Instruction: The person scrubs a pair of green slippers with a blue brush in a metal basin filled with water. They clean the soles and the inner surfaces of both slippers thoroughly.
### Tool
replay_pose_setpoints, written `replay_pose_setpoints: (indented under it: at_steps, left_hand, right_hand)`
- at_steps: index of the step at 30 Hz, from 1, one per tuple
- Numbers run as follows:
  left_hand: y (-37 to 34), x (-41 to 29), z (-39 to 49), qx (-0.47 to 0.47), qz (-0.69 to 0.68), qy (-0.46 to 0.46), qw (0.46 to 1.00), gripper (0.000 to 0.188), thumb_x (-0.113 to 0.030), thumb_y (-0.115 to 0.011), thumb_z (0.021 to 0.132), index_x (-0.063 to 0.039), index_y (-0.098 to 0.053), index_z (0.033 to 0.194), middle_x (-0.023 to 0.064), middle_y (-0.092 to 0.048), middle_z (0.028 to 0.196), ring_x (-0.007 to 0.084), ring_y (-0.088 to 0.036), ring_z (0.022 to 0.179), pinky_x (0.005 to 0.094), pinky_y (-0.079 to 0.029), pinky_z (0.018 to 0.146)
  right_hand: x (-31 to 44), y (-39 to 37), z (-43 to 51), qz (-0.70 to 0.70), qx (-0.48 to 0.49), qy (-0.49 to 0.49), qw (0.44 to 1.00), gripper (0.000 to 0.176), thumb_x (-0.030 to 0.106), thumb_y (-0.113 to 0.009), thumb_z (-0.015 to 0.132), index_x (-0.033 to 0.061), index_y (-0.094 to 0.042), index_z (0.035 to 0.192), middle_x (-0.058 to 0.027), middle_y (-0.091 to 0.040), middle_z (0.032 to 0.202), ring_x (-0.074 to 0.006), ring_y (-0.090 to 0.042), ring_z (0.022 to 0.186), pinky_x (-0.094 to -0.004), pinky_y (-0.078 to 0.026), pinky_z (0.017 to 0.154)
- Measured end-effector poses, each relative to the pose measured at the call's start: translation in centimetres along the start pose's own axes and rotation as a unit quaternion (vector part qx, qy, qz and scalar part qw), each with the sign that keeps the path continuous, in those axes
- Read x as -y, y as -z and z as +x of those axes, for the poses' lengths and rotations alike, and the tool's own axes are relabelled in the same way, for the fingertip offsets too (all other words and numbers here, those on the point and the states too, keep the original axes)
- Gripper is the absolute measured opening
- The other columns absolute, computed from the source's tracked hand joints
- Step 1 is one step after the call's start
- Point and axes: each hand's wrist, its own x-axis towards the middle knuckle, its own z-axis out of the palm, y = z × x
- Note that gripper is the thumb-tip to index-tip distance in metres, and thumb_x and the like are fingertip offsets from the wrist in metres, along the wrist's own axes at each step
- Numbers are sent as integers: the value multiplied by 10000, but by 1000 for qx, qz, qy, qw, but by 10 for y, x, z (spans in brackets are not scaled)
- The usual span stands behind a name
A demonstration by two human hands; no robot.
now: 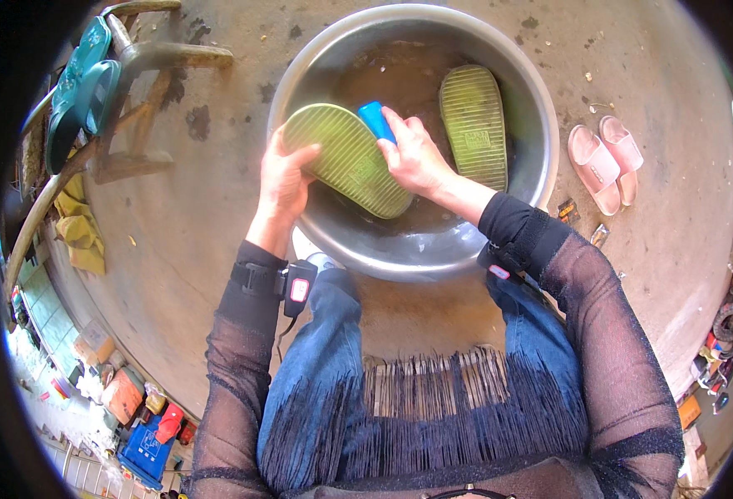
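My left hand [286, 174] grips the rim of a green slipper [357, 165], its ribbed sole facing up, over the left part of a large metal basin [544, 106]. In my right hand [417, 156] is a blue brush or block [377, 120], held at the upper right edge of that sole; its working face is hidden. A second green slipper [473, 128] rests sole up inside the basin on the right, under and beyond my right wrist. Brownish water lies in the bottom of the basin.
Pink slippers [594, 168] and small wrappers [568, 211] lie on the concrete floor right of the basin. At the upper left, teal slippers [85, 81] sit on a wooden frame [176, 56], with a yellow cloth [79, 227] below. A blue box [148, 449] and clutter line the lower left.
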Motion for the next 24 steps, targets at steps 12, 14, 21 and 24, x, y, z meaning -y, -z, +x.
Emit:
replay_pose_setpoints:
  at_steps: [12,14,21,24]
  left_hand:
    - [-28,-12,-26,-18,96,-92,991,270,48,-671,830,-50,-531,1039,44,-615,1020,110,-575,911,255,-470,817]
    - [-22,-11,-30,12,206,-44,977,279,32,-628,855,-26,-530,1109,76,-604,1094,132,-575,978,279,-473,860]
    - [-12,5,-42,89,126,-22,988,497,18,-602,891,-81,-467,1359,60,-596,1242,166,-596,1111,323,-506,923]
    - [-13,3,-44,63,69,24,995,513,3,-605,904,-104,-454,1382,59,-596,1247,168,-602,1108,334,-520,924]
  right_hand:
    - [35,35,23,106,-158,105,976,515,195,-560,941,25,-402,1401,-247,-533,1129,-389,-573,1021,-438,-473,901]
    - [51,32,5,128,-126,69,981,508,182,-548,940,13,-404,1397,-252,-533,1136,-390,-571,1033,-439,-467,914]
    - [57,12,-19,78,-61,251,963,599,170,-617,871,71,-402,1421,-216,-546,1062,-372,-565,987,-440,-475,906]
    - [9,15,1,18,-79,185,979,576,183,-594,890,58,-404,1419,-227,-545,1069,-370,-572,987,-435,-475,904]
